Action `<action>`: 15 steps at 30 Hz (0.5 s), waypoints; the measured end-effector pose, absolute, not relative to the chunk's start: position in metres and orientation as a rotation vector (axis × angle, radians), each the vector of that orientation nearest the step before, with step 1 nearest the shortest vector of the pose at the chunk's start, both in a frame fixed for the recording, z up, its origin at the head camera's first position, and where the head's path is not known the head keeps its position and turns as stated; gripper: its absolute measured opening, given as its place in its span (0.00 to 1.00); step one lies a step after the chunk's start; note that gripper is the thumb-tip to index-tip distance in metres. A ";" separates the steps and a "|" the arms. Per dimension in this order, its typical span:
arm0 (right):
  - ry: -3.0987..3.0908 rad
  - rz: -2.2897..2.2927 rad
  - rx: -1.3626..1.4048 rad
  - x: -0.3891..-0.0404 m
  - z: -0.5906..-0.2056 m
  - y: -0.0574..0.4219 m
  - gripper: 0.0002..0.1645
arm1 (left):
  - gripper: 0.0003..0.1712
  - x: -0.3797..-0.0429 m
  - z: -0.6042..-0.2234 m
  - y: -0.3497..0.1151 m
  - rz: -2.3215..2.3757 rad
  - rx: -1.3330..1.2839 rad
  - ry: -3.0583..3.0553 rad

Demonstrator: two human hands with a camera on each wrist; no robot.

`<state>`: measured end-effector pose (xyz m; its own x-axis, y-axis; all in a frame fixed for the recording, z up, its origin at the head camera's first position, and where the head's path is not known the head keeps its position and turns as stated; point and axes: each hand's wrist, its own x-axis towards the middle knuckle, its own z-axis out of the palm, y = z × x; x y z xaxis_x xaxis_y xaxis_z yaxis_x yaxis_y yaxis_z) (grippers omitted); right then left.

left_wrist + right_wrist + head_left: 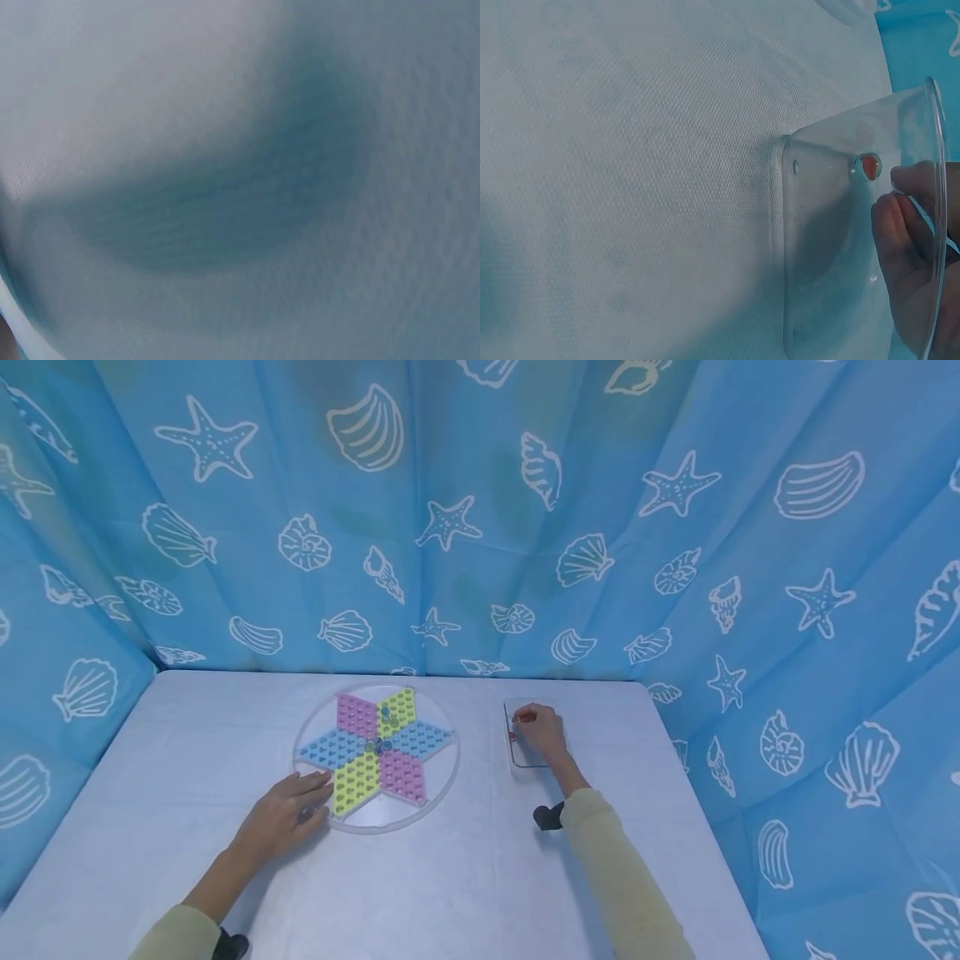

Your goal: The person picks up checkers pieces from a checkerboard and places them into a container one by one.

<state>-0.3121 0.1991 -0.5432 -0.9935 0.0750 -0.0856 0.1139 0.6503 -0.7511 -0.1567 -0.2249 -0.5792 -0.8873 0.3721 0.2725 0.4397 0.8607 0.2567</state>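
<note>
A round clear Chinese checkers board [378, 818] with a pink, yellow and blue star lies on the table. A few dark and green marbles [384, 745] sit at its middle and on the far yellow point. My left hand [288, 814] rests at its near-left rim, fingers extended. My right hand [542, 731] reaches into a clear plastic box [530, 772], with thumb and fingertips close together. Through the box wall, a reddish marble [868, 166] shows just beside those fingertips. I cannot tell whether the fingers hold a marble.
Both things stand on a white-covered table [465, 877]. A blue curtain [480, 585] with shell and starfish prints hangs along the back and sides. Dark wrist straps [549, 817] show at the sleeves. The left wrist view is mostly blurred white cloth with a bluish shadow.
</note>
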 end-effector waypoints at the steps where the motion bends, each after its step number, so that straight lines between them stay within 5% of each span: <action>1: 2.808 -1.277 0.168 -0.313 -0.543 0.199 0.09 | 0.21 -0.157 -0.579 -0.225 -0.467 -0.624 -2.824; 15: 2.816 -1.215 0.220 -0.320 -0.551 0.198 0.07 | 0.21 -0.158 -0.580 -0.225 -0.471 -0.622 -2.814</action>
<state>-0.3201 0.1985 -0.5506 -0.9876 0.1047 -0.1174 0.1572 0.6781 -0.7180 -0.1583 -0.2245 -0.5805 -0.8858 0.3704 0.2795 0.4412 0.8589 0.2601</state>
